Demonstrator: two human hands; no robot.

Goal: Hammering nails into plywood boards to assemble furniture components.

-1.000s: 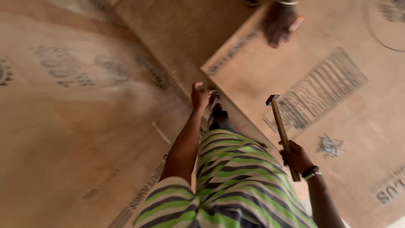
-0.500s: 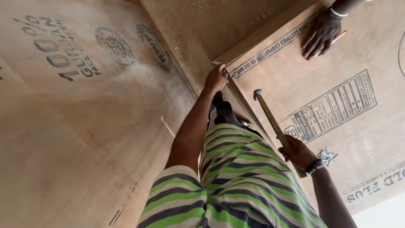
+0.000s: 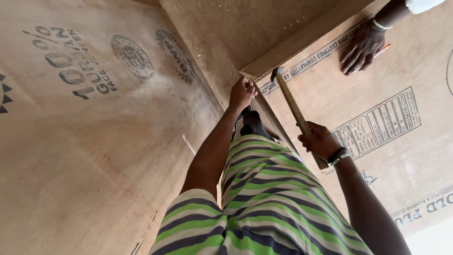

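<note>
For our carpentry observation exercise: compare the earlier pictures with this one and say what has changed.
The hammer in the right hand has swung forward, so its head now sits at the plywood board's corner, by the left hand. Unchanged: the right hand's grip on the handle, and another person's hand flat on the board.

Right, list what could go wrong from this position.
1. The left hand sits at the corner of the plywood panel, right beside the hammer head; a mis-aimed blow could strike the fingers.
2. The right hand grips the wooden handle partway along it, which may reduce control.
3. Another person's hand presses on the same panel; a glancing strike or jolt could reach it.
</note>
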